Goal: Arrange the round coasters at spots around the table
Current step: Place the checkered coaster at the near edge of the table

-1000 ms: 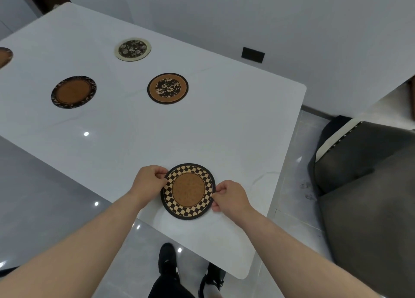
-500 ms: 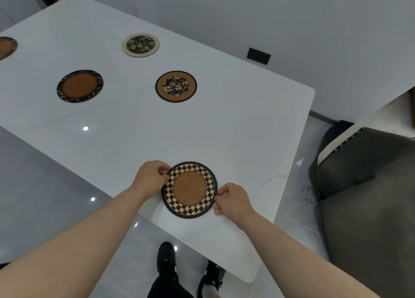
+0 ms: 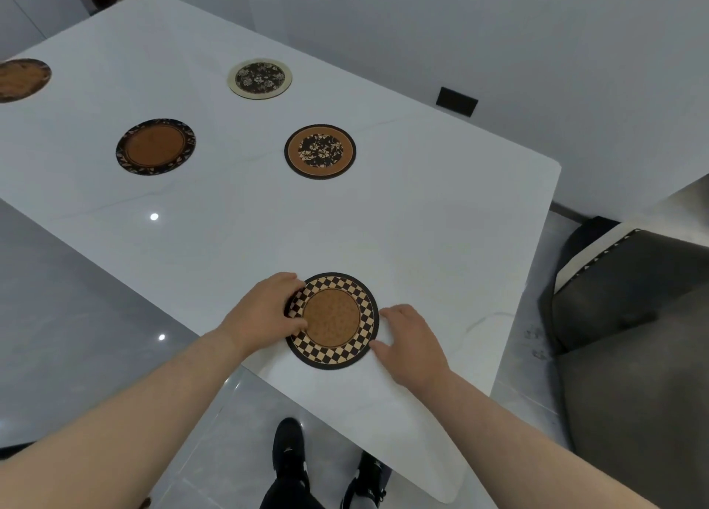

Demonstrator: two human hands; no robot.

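A checkered coaster [image 3: 332,320] with a brown centre lies flat near the front edge of the white table [image 3: 422,220]. My left hand [image 3: 264,313] grips its left rim, with the thumb on top of the checkered band. Just off its right rim, my right hand [image 3: 410,339] rests on the table with its fingers relaxed and spread. Further back lie a brown coaster with a dark floral centre [image 3: 320,151], a dark leaf-rimmed coaster [image 3: 155,146], a cream-rimmed floral coaster [image 3: 259,78] and a brown coaster [image 3: 21,80] at the far left.
A dark padded chair [image 3: 633,316] stands close to the table's right end. A black socket plate [image 3: 456,101] sits on the grey wall behind. My black shoes [image 3: 291,451] show on the tiled floor below the table's rounded front corner.
My right hand has let go of the coaster's right rim and its fingers have spread. My left thumb has come further onto the coaster. The coaster has hardly moved.
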